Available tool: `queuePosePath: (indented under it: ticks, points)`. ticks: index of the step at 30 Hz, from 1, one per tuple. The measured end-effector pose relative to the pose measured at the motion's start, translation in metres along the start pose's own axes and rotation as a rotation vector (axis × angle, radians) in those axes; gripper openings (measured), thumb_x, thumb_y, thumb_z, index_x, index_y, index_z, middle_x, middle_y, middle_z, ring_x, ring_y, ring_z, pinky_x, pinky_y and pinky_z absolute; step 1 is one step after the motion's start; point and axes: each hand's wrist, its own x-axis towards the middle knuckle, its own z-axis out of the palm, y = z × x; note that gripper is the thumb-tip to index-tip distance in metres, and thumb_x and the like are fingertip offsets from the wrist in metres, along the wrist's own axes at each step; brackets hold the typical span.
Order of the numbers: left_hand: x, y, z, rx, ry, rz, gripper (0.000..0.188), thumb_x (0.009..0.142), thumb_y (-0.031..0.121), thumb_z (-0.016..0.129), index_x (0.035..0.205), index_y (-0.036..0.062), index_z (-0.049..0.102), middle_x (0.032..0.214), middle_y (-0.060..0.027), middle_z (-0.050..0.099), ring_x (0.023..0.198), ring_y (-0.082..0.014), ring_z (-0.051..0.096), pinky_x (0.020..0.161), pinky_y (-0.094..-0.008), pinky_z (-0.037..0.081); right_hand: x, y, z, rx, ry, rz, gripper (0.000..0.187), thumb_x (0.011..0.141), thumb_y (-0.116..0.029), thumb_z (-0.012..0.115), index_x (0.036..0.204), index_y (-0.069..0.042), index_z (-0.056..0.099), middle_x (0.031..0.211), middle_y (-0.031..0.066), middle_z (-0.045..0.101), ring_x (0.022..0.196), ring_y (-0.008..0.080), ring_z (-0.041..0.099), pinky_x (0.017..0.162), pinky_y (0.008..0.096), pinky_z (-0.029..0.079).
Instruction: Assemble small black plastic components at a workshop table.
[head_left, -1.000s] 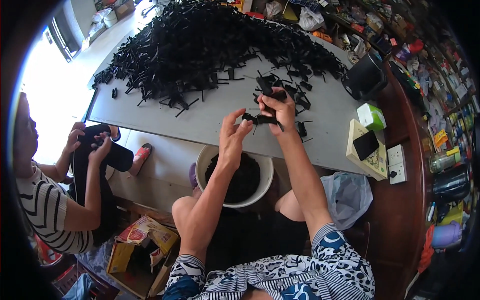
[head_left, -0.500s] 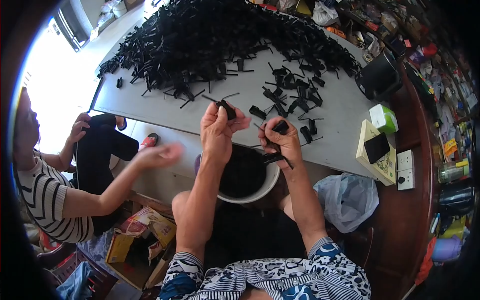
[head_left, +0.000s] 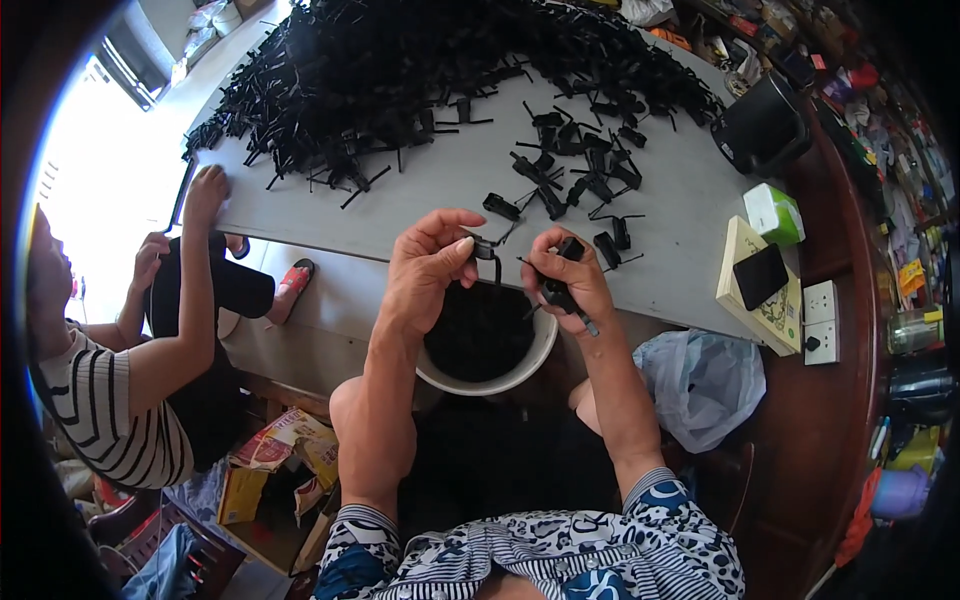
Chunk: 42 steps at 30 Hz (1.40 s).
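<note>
Between the thumb and fingers of my left hand (head_left: pixel 425 265) is a small black plastic part (head_left: pixel 483 249) with thin prongs, pinched above the bucket. Close beside it, my right hand (head_left: pixel 578 285) is curled around black plastic pieces (head_left: pixel 556 294); how many is hidden by the fingers. Below both hands stands a white bucket (head_left: pixel 490 386) with a dark mass of black parts in it. Loose black parts (head_left: pixel 595 185) with thin legs lie on the grey table in front of my hands, and a large heap (head_left: pixel 400 80) of them covers its far side.
A co-worker's hand (head_left: pixel 208 190) rests at the table's left edge. On the right are a black kettle (head_left: pixel 760 125), a tissue pack (head_left: pixel 773 213), a phone (head_left: pixel 760 277) on a box, and a power socket (head_left: pixel 821 320). A plastic bag (head_left: pixel 700 390) hangs beside my right forearm; an opened carton (head_left: pixel 275 490) stands lower left.
My left hand has drawn slightly left and down, and its black part is turned, prongs now pointing downward and right. The co-worker's hand has swung from near my left arm to the table edge.
</note>
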Motion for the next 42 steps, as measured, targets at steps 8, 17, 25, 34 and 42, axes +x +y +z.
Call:
queuePosePath:
  ticks: [8,17,25,34,42]
  points:
    - [0.002,0.003,-0.004,0.000,0.090,-0.079,0.017,0.083,-0.001,0.058,0.101,-0.0017,0.058,0.080,-0.0028,0.059,0.066,-0.0098,0.057,0.063,-0.0205,0.048,0.005,0.009,-0.017,0.011,-0.148,0.032,0.024,0.082,-0.016,0.063,0.095,0.003,0.056,0.069,0.0154,0.057,0.041,0.0115,0.047,0.035,0.0198,0.036]
    - [0.000,0.000,-0.008,0.014,0.127,-0.140,0.013,0.085,-0.001,0.056,0.097,-0.0028,0.058,0.079,-0.0037,0.060,0.063,-0.0094,0.057,0.057,-0.0207,0.048,0.001,0.016,0.008,0.084,-0.098,0.082,0.015,0.081,-0.013,0.062,0.086,0.001,0.057,0.062,0.0080,0.058,0.045,0.0090,0.050,0.035,0.0189,0.032]
    - [-0.007,0.007,-0.005,0.065,0.015,-0.159,0.012,0.087,0.000,0.054,0.097,-0.0043,0.057,0.077,-0.0051,0.060,0.056,-0.0091,0.056,0.052,-0.0200,0.047,0.001,0.012,0.010,-0.154,-0.134,0.060,0.015,0.074,-0.008,0.066,0.081,0.003,0.059,0.068,0.0075,0.060,0.057,0.0116,0.057,0.051,0.0210,0.046]
    - [-0.007,0.005,0.001,0.154,-0.026,-0.170,0.012,0.085,0.001,0.055,0.096,-0.0039,0.058,0.076,-0.0045,0.060,0.057,-0.0093,0.056,0.054,-0.0196,0.046,-0.005,0.008,0.016,-0.259,-0.149,0.041,0.014,0.070,-0.004,0.072,0.077,0.001,0.060,0.066,0.0041,0.059,0.059,0.0094,0.057,0.056,0.0200,0.044]
    - [-0.006,0.013,0.006,0.551,-0.120,-0.073,0.018,0.075,-0.009,0.051,0.090,-0.0033,0.059,0.074,-0.0031,0.056,0.061,-0.0083,0.052,0.058,-0.0209,0.044,-0.002,0.022,0.010,-0.239,-0.123,0.082,0.010,0.068,-0.002,0.071,0.072,0.001,0.062,0.062,0.0028,0.059,0.057,0.0086,0.056,0.055,0.0192,0.044]
